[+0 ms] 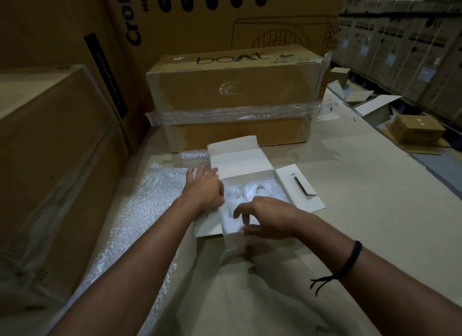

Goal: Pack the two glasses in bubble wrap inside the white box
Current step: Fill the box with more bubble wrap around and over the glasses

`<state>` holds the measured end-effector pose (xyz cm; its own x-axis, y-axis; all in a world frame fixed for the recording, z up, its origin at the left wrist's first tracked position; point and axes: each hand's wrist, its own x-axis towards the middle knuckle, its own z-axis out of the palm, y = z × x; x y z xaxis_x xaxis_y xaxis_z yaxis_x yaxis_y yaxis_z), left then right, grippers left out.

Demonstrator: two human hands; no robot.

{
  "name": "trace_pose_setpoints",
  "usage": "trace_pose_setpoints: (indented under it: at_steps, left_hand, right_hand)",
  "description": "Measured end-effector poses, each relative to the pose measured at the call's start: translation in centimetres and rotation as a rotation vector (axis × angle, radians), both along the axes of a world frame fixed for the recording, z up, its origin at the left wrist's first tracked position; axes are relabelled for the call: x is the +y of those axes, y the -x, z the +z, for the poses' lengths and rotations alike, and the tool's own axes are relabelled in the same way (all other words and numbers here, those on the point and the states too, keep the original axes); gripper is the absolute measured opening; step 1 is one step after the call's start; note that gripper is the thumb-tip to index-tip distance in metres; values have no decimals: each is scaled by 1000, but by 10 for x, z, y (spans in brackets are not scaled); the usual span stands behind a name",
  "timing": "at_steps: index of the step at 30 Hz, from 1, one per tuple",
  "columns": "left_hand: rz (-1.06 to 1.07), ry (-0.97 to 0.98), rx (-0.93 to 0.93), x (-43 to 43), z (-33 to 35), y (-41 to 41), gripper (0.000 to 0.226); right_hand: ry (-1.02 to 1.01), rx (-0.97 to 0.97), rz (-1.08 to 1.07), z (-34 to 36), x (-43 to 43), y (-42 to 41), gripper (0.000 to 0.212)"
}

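Inside the white box (252, 160), the wrapped bundle (250, 193) is a pale blur; no separate glasses can be told apart in it. The left hand (203, 190) covers the box's left wall, and the right hand (265, 217) hides its near corner. Left of the box, the bubble wrap (140, 210) runs under the left forearm. Both arms are cut off at the bottom edge.

One open white box (240, 160), two hands (203, 190) (268, 217), one bubble-wrap sheet (142, 210), one taped "boAt" carton (232, 98).
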<state>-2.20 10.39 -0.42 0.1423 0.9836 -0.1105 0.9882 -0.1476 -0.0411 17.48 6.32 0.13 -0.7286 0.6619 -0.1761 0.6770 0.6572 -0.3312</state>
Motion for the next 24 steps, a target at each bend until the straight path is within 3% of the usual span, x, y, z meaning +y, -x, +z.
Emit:
trace_pose_setpoints:
  at_steps: [2,6,10,14,17,21,24]
  left_hand:
    - [20,-75,-2,-1,-1,3,25]
    - [35,55,82,1,-4,-1,47]
    - [52,124,148,3,-10,-11,53]
    - [58,133,136,5,-9,-12,54]
    - [62,118,2,7,-3,-7,46]
    - [61,-26,-70,10,-1,-6,37]
    - [38,58,20,8,-7,-12,41]
  right_hand:
    - [-2,-29,0,0,-2,-1,36]
    - [20,-202,-4,-8,-4,9,53]
    - [6,-299,21,-6,1,16,70]
    - [90,-220,-29,3,4,20,61]
    - [49,-90,-44,0,5,27,58]
    - [65,-199,-1,-13,0,40,66]
    - [88,-204,-34,-6,-4,44,65]
